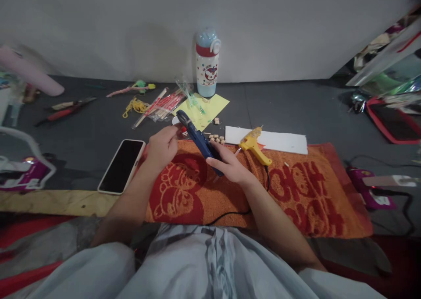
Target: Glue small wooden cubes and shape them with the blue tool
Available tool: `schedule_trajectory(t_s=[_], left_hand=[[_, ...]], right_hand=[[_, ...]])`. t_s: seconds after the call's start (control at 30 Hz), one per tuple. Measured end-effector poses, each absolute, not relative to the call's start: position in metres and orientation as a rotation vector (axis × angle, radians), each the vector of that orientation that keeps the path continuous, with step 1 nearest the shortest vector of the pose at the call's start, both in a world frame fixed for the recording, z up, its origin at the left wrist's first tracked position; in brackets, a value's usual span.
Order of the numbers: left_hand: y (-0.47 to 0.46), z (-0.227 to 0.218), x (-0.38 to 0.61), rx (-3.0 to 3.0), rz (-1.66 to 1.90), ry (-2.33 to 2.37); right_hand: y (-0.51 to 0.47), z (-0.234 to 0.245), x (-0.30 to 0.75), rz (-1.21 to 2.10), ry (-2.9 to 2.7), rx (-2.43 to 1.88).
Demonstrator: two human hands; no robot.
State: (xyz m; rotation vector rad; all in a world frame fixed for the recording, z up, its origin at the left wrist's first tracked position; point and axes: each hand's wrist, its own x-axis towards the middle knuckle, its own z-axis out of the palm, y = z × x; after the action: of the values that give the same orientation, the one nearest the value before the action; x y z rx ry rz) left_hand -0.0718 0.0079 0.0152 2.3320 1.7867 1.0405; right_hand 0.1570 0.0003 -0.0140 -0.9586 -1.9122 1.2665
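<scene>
My right hand (229,164) is wrapped round the lower end of a long dark-blue tool (200,142), which I cannot identify further. It is held tilted above the towel, its upper end pointing up and left. Close to that upper end is my left hand (162,146), its fingers curled together. What they hold, if anything, is hidden. Small wooden pieces (215,138) lie just beyond my right hand. Right of it, a yellow glue gun (253,145) rests partly on a white strip (284,142) and partly on the orange-red towel (230,198).
A phone (122,166) lies left of my left arm. Behind are a bottle (207,64), yellow paper (215,108), packaged sticks (169,101), yellow cord (136,107) and pliers (66,110). Purple power blocks (370,188) with cables stand at the sides. A red-framed item (394,119) lies far right.
</scene>
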Motion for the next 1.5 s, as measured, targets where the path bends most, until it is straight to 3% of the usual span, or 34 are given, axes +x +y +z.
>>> schedule_trajectory(t_s=[1.23, 1.5], left_hand=[[0.008, 0.023, -0.074, 2.276, 0.800, 1.812], [-0.005, 0.017, -0.046, 2.299, 1.200, 1.920]], right_hand=[[0.000, -0.019, 0.155, 1.212, -1.943, -1.018], [0.000, -0.023, 0.142, 1.258, -1.703, -1.081]])
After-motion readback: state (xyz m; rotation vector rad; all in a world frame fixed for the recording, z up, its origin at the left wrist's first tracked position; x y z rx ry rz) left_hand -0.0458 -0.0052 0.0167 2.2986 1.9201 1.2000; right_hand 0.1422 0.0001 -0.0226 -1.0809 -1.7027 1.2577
